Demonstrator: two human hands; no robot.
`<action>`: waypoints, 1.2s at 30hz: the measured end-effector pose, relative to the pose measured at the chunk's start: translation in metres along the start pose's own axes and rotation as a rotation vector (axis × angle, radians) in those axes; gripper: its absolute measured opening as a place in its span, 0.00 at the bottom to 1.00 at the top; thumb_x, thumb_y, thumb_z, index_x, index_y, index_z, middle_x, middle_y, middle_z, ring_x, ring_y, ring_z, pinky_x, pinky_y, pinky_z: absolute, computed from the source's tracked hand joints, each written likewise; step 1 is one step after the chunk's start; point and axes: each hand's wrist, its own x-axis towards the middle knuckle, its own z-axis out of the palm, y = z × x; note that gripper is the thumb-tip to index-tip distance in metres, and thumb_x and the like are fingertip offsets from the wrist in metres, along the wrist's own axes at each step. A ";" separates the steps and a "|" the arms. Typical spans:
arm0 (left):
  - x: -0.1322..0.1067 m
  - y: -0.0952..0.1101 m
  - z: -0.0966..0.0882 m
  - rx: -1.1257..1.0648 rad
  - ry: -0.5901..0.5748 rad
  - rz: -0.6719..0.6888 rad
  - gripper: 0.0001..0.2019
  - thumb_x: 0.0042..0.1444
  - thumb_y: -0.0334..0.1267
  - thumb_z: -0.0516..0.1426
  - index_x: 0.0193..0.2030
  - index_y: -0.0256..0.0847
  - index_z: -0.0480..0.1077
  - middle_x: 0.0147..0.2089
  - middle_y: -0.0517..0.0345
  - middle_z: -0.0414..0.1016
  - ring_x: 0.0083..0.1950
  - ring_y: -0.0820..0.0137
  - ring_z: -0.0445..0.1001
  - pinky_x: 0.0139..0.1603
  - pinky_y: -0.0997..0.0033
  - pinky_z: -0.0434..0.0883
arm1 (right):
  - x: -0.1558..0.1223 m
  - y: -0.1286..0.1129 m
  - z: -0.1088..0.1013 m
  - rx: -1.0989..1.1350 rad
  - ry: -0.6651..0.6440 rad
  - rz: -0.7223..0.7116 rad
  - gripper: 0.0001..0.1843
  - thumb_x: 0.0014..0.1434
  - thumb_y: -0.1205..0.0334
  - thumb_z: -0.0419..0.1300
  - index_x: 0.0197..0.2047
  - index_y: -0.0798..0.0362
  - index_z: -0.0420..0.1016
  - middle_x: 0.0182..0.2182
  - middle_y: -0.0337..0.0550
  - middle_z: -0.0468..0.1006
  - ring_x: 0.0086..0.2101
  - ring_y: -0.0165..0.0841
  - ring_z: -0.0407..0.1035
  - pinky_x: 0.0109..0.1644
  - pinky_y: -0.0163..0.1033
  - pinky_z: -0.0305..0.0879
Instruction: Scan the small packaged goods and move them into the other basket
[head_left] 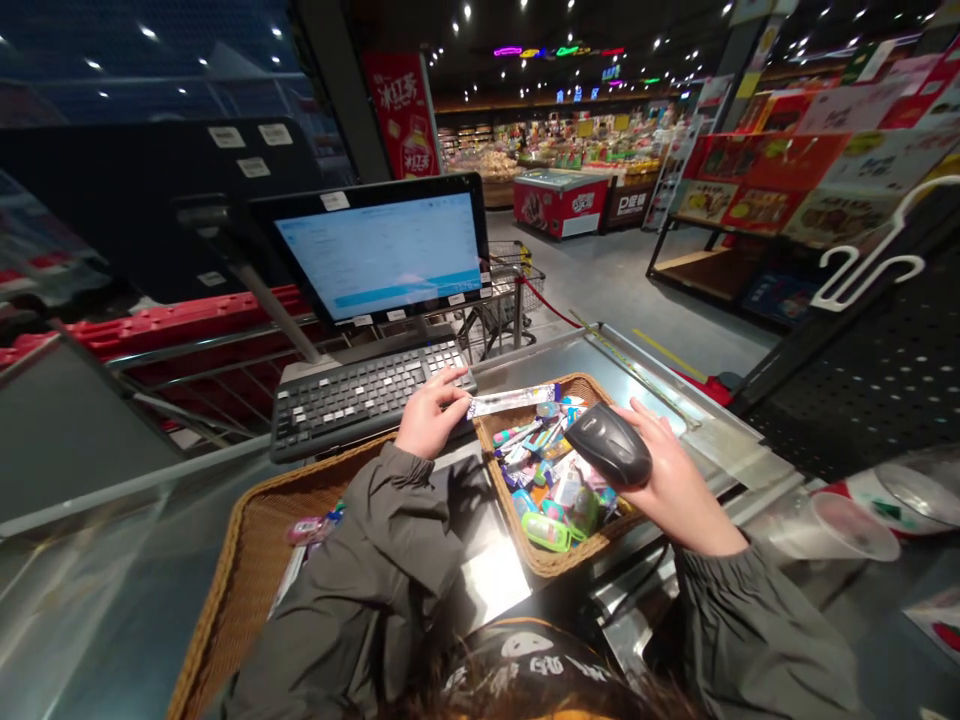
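My left hand [435,410] is beside the right end of the black keyboard [367,390], closed on the left end of a long narrow packet [514,400]. That packet is pale with dark blue ends and lies across the far side of a wicker basket [541,568]. In my right hand [679,475] is a black barcode scanner [611,445], held over the basket's right side. Below it the basket is filled with small colourful packaged goods, among them a green packaged item [546,532].
A larger wicker basket [225,570] holding a few packets stands at the left, partly behind my sleeve. The lit monitor [382,250] rises behind the keyboard. A white hanger [870,265] and plastic cups [855,525] are at the right. Beyond the metal counter [495,585] stands a shopping cart [499,300].
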 end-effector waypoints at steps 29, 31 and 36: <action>-0.154 -0.023 -0.105 0.267 0.278 -0.114 0.11 0.61 0.35 0.49 0.31 0.42 0.70 0.66 0.55 0.67 0.74 0.56 0.46 0.67 0.30 0.42 | 0.026 -0.162 0.057 0.039 -0.192 -0.476 0.24 0.54 0.66 0.57 0.56 0.54 0.69 0.64 0.57 0.62 0.68 0.53 0.42 0.67 0.71 0.42; -0.158 -0.026 -0.108 0.252 0.283 -0.124 0.11 0.61 0.36 0.49 0.32 0.42 0.70 0.65 0.54 0.67 0.74 0.56 0.47 0.67 0.30 0.43 | 0.024 -0.165 0.058 0.045 -0.188 -0.480 0.24 0.54 0.66 0.57 0.55 0.54 0.69 0.64 0.56 0.62 0.68 0.53 0.43 0.67 0.71 0.42; -0.164 -0.028 -0.113 0.234 0.289 -0.132 0.11 0.60 0.36 0.49 0.32 0.42 0.70 0.65 0.54 0.68 0.74 0.56 0.47 0.67 0.31 0.43 | 0.021 -0.173 0.058 0.050 -0.185 -0.476 0.22 0.54 0.66 0.57 0.53 0.55 0.71 0.63 0.57 0.62 0.68 0.53 0.43 0.67 0.70 0.42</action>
